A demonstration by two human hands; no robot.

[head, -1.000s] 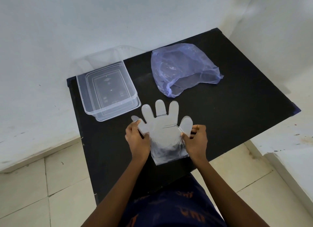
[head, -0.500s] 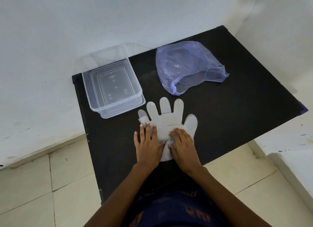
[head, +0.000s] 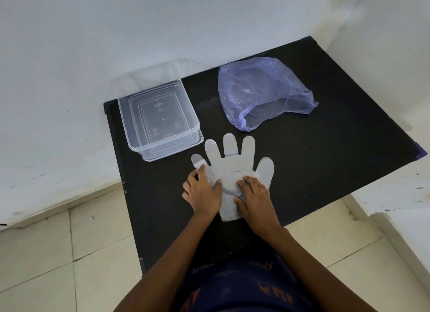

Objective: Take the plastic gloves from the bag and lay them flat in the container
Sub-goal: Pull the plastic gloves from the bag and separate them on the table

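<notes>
Gloves (head: 233, 169) lie flat on the tabletop (head: 325, 153), long axis pointing away from us, cuff nearest. We press our left hand (head: 202, 191) on the left edge and our right hand (head: 254, 195) on the right, fingers straight and roughly together, gripping nothing. Container (head: 160, 118) sits just beyond and left, so the left hand is nearer; bag (head: 263, 95) lies farther back, to the right.
</notes>
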